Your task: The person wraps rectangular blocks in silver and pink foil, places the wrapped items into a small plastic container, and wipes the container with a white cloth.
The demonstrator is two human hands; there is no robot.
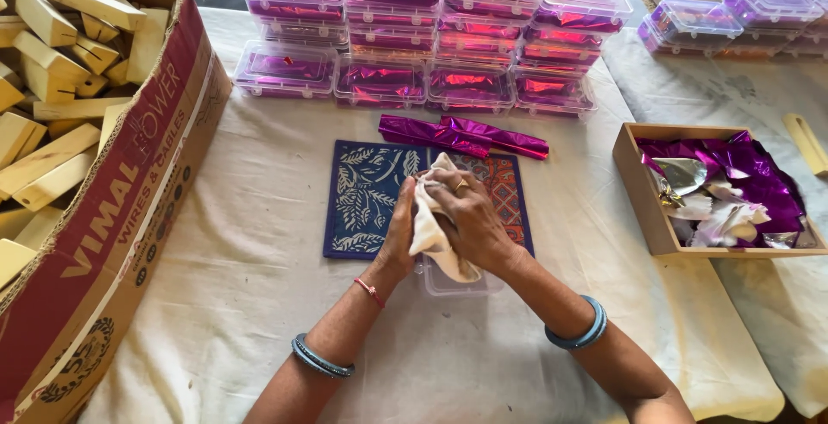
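From the head camera, a clear plastic box sits on the counter, mostly hidden under the hands. The left hand and right hand press together, both clamped on one white cloth. Each wrist wears one blue bangle. Beneath lies one patterned mat, with two purple foil strips just beyond it. The cardboard box of wooden blocks is cut off at the left. The stacked boxes run past the top edge, so I cannot count them.
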